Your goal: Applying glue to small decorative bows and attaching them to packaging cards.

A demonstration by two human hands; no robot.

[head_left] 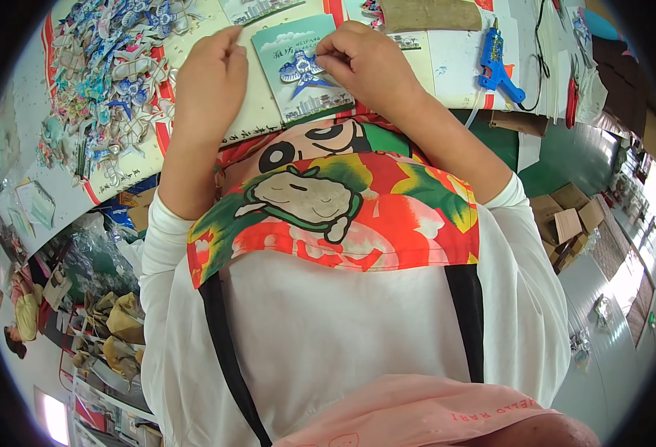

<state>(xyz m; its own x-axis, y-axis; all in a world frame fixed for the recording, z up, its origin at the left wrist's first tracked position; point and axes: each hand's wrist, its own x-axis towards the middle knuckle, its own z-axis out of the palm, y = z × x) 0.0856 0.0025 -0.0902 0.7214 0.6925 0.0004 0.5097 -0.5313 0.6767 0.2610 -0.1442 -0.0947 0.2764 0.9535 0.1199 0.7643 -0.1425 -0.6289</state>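
A small blue-and-white swallow-shaped kite ornament [303, 72] lies against a green printed card [270, 52] with clouds at its top and buildings along its bottom. My right hand [372, 65] pinches the ornament's right wing between thumb and fingertips, over the card's right edge. To the left of the card, my left hand [212, 83] rests with fingers loosely bent and apart, and I see nothing in it. Its fingertips are near the card's upper left edge but do not touch it.
Many similar ornaments [130, 63] are heaped at the left of the table. A blue hot glue gun [498, 68] lies at the right, with a brown cloth pad [432, 15] beyond my right hand. Red-handled scissors [571, 100] are farther right. Cardboard boxes [566, 220] stand below the table's right side.
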